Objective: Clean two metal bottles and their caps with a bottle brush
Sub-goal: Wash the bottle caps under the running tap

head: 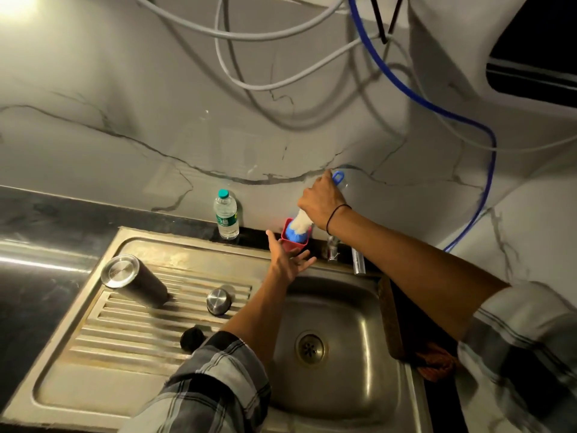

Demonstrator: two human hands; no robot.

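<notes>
My right hand [321,201] grips the bottle brush [300,228] by its handle, fingers curled round it; only the blue loop end shows above my knuckles. Its fluffy white-and-blue head sits in a red square holder [288,237] by the wall. My left hand [288,260] is spread, fingers straight, just in front of that holder, maybe touching it. A smooth steel bottle [134,281] stands mouth-down on the sink's ribbed drainboard [125,332], a domed steel cap [219,301] near it. A dark round lump [192,338] beside my checked sleeve is hard to make out.
</notes>
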